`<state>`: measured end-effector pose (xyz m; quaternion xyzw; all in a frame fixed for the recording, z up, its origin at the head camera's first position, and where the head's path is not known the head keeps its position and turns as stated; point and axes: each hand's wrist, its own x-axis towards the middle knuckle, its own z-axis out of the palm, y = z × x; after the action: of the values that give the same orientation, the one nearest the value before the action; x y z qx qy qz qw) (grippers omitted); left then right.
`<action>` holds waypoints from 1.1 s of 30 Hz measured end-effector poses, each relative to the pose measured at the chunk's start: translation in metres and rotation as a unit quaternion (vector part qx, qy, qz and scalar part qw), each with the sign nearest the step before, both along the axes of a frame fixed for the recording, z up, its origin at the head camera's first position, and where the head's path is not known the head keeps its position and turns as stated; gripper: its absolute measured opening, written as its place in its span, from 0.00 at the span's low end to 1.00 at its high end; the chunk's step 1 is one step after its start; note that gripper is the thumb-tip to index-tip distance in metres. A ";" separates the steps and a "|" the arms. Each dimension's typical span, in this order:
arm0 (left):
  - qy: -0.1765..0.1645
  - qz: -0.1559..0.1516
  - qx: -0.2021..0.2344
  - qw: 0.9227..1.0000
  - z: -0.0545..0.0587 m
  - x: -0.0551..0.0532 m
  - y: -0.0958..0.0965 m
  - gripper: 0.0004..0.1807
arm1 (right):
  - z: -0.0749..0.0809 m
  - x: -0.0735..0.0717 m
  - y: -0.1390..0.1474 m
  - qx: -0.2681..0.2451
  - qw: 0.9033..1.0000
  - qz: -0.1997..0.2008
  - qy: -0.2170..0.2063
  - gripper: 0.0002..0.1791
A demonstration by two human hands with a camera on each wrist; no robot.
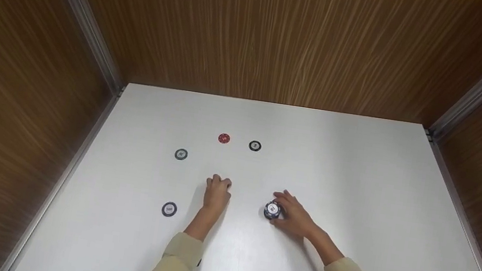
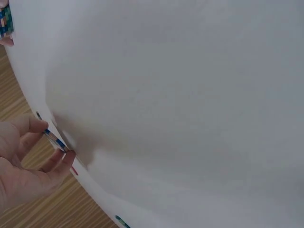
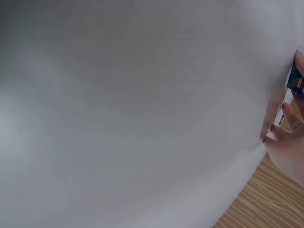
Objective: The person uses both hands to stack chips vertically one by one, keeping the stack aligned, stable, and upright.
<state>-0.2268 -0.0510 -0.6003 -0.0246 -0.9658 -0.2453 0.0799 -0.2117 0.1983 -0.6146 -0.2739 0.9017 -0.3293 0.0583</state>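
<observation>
My left hand [image 1: 216,195] is low over the white table, left of centre. In the left wrist view its thumb and fingertips pinch a single poker chip [image 2: 56,141] with a blue-and-pale edge, tilted close to the tabletop. From the head view that chip is hidden under the hand. To its right, my right hand [image 1: 298,218] grips a stack of poker chips [image 1: 272,209] standing on the table, thumb on the near side and fingers around the far side. The top chip has a white centre and dark rim. Green and orange edge marks show on the stack [image 3: 297,81] in the right wrist view.
Single chips lie flat in an arc: a red chip [image 1: 224,138] and a black chip [image 1: 255,146] farther back, a grey-green chip [image 1: 181,154] and a dark-rimmed chip [image 1: 169,209] at left. Wood-grain panels [image 1: 256,32] enclose the table's back and sides.
</observation>
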 end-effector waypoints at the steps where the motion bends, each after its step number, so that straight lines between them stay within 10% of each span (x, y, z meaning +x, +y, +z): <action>1: -0.001 -0.001 0.002 1.000 0.000 0.000 0.000 0.09 | 0.000 0.000 0.000 0.000 1.000 0.001 0.002 0.34; 33: -0.005 -0.021 -0.003 1.000 0.013 0.006 0.011 0.10 | -0.001 -0.001 0.001 -0.014 1.000 0.019 0.012 0.31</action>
<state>-0.2208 -0.0403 -0.5875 -0.0438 -0.9663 -0.2438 0.0703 -0.2125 0.1993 -0.6159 -0.2960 0.8921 -0.3378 0.0499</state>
